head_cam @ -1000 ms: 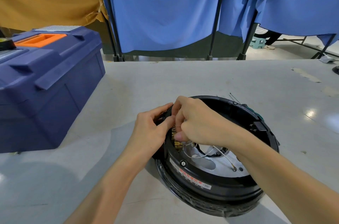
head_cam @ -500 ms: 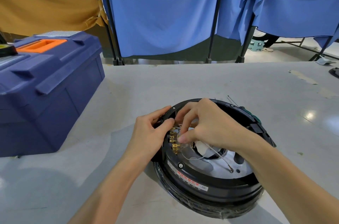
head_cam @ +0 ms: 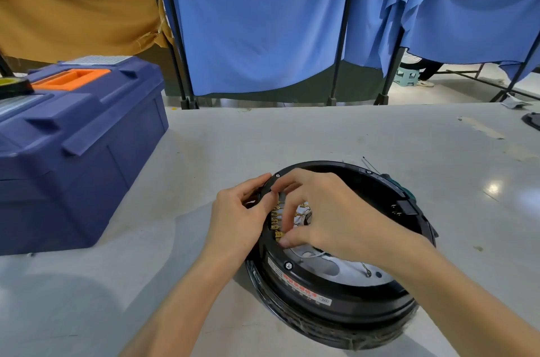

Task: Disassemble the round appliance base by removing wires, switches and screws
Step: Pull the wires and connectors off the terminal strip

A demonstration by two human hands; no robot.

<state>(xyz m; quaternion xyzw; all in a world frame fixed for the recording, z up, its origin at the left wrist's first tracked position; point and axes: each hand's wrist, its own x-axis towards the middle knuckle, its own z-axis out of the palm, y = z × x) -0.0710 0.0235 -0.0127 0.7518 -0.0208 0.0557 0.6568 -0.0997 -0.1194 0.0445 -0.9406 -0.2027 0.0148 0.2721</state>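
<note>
Base [head_cam: 336, 292]: lower centre, on desk [head_cam: 263, 137].
Left hand [head_cam: 233, 222]: gripping its left rim.
Right hand [head_cam: 330, 216]: curled over inner terminals [head_cam: 274, 215], grasp unclear.

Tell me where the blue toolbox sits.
In the head view, the blue toolbox stands at the left of the table, apart from the round appliance base to its right.
</note>
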